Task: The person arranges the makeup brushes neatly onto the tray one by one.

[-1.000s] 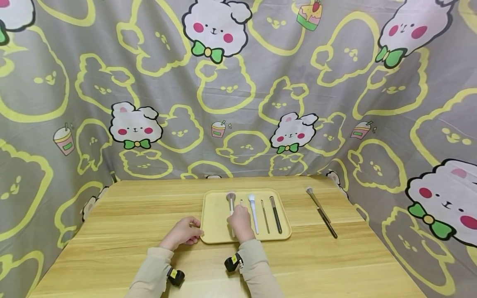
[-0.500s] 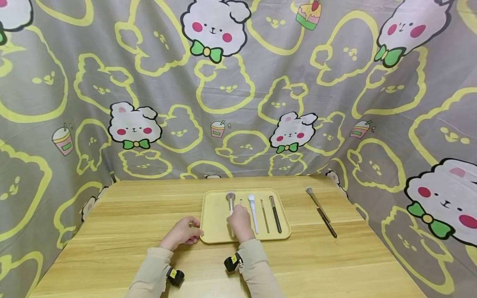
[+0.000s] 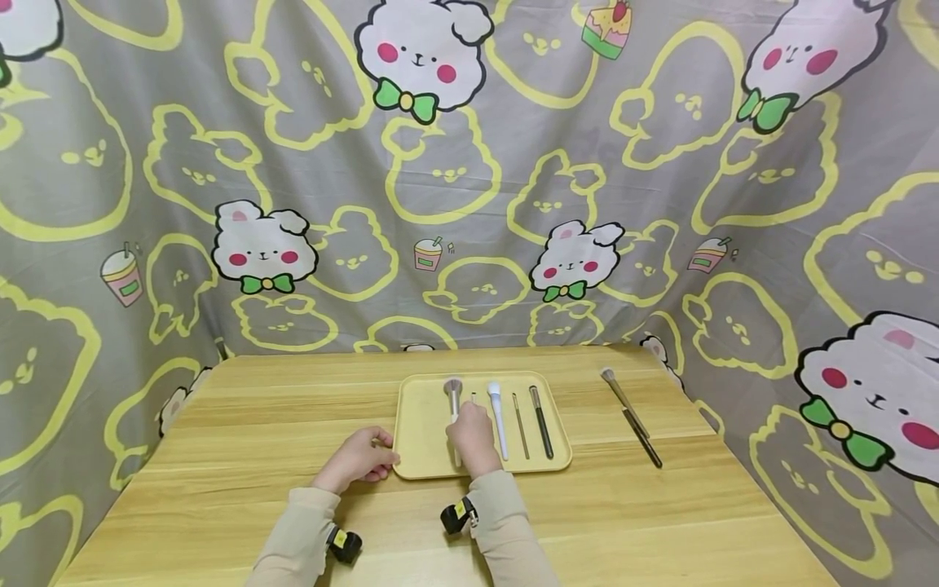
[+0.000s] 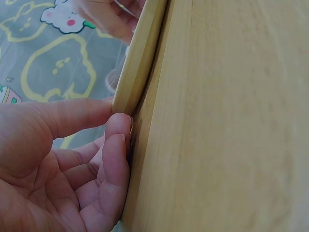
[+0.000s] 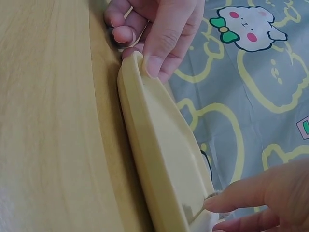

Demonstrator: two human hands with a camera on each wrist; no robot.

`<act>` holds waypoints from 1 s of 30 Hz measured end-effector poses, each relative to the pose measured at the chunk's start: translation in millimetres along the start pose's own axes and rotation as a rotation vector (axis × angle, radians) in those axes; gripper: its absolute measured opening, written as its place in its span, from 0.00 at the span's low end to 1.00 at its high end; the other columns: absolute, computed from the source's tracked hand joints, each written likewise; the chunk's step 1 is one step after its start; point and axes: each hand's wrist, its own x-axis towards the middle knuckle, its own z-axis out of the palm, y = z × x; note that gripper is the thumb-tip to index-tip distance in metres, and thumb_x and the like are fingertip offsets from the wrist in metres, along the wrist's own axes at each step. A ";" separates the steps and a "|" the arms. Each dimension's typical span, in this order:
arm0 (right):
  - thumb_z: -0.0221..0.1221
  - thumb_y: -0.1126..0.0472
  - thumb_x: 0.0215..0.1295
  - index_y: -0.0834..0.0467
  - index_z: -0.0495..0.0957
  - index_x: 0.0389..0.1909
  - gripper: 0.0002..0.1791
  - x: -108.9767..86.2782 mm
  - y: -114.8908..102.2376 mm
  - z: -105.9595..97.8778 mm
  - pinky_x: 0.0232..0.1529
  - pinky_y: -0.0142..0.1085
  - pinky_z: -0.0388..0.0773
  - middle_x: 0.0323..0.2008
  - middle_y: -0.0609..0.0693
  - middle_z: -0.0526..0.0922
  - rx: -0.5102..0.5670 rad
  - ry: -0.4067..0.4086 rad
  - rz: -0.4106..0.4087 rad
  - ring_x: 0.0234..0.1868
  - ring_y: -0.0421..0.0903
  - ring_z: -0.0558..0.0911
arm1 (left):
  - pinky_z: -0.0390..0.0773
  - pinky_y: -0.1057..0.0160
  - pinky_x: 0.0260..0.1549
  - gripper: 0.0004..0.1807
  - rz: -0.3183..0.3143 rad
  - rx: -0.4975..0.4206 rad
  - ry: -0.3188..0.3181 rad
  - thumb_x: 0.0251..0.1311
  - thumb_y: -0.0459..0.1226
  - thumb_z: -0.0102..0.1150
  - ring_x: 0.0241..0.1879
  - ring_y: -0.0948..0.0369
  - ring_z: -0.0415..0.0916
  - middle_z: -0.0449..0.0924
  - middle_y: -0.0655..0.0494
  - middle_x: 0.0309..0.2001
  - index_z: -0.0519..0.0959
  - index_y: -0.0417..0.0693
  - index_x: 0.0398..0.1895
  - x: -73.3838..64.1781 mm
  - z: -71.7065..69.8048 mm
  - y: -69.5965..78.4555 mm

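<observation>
The big brush is in the tray, just toward nine o'clock of centre; it is probably best lowered straight, without nudging the small brush beside it. From above, the right hand seems to pinch its handle, wrist toward five o'clock; the left hand pinches the tray's rim at eight.

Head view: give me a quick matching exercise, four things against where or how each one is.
Things:
1. left hand
2. right hand
3. tray
4. brush pair

Places or states:
A. on the table, right of the tray
B. pinching the tray's left edge
C. yellow, brushes lying in it
D. over the middle of the tray

Pairs: 1-B; 2-D; 3-C; 4-A
</observation>
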 end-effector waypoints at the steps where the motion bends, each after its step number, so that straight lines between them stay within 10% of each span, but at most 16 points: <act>1: 0.63 0.72 0.53 0.69 0.76 0.30 0.05 0.0 -0.3 -0.5 0.20 0.34 0.77 0.23 0.57 0.78 0.002 -0.001 0.000 0.21 0.49 0.79 | 0.76 0.65 0.20 0.14 -0.001 -0.003 -0.003 0.57 0.30 0.64 0.20 0.60 0.73 0.79 0.49 0.25 0.72 0.37 0.44 0.0 -0.2 0.3; 30: 0.63 0.62 0.61 0.68 0.78 0.43 0.14 4.9 7.1 -44.6 0.30 0.39 0.77 0.38 0.61 0.80 -0.042 0.140 -0.133 0.29 0.49 0.77 | 0.76 0.65 0.20 0.13 -0.003 -0.012 -0.006 0.57 0.30 0.63 0.21 0.59 0.74 0.78 0.49 0.25 0.72 0.37 0.43 0.3 -0.5 -0.3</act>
